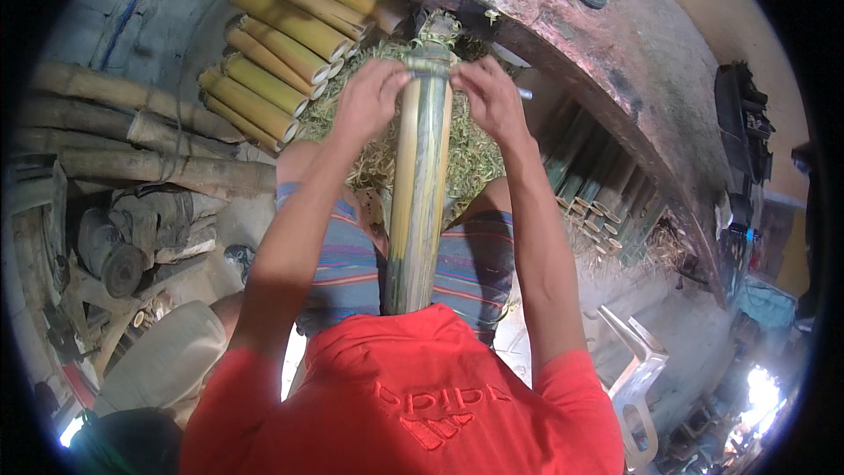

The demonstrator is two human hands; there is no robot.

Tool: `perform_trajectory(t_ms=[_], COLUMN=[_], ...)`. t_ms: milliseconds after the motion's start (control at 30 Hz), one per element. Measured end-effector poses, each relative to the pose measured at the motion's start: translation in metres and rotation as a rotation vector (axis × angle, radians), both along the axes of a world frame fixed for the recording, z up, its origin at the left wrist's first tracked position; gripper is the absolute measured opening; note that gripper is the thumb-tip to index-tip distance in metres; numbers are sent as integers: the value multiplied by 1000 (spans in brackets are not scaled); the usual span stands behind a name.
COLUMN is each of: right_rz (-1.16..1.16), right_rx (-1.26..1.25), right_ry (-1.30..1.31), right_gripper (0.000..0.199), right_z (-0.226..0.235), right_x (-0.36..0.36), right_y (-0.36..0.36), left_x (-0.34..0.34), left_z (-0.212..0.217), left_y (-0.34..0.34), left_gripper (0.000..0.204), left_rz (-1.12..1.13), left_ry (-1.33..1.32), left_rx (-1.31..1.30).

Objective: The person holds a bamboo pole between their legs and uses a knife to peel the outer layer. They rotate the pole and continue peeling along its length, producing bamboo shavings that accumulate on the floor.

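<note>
A thick bamboo pole (417, 193) runs away from me between my knees, its surface streaked yellow and green-grey. Near its far end a narrow drawknife-like blade (430, 73) lies across it, mostly hidden by my fingers. My left hand (374, 97) is closed at the blade's left end, beside the pole. On the other side, my right hand (489, 95) is closed at its right end. A short pale rod (525, 93) sticks out past the right hand; whether it belongs to the blade cannot be told. Curled shavings (437, 28) cling around the pole's far end.
Cut yellow bamboo sections (290, 44) lie stacked at the far left. Long poles (167, 163) rest at left. A stained slab (527, 0) curves along the right, with green bamboo pieces (593, 176) under it. Shavings (369, 154) cover the floor ahead; a white plastic chair (637, 369) is right.
</note>
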State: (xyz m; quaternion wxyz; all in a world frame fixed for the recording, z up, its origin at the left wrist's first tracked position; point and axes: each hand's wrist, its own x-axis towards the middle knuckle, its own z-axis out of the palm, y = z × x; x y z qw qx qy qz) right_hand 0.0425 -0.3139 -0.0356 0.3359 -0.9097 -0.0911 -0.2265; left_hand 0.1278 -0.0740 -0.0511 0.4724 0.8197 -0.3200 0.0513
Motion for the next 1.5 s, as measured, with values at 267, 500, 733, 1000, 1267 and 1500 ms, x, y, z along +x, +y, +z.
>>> perform_trajectory(t_ms=[267, 500, 733, 1000, 1267, 1500], right_rz=[-16, 94, 36, -46, 50, 9], right_rx=[-20, -9, -38, -47, -11, -41], right_ry=[20, 247, 171, 60, 265, 183], right_gripper=[22, 34, 24, 17, 36, 29], right_z=[7, 11, 14, 3, 11, 4], right_x=[-29, -212, -114, 6, -207, -108], right_y=[22, 92, 51, -3, 91, 46], left_x=[-33, -226, -129, 12, -217, -121], left_z=[3, 9, -10, -11, -7, -19], left_y=[16, 112, 58, -5, 106, 51], left_gripper=[19, 9, 12, 20, 9, 9], left_rz=[13, -39, -16, -39, -44, 29], left_ry=[36, 85, 98, -54, 9, 139], left_rx=[-7, 94, -57, -131, 25, -78])
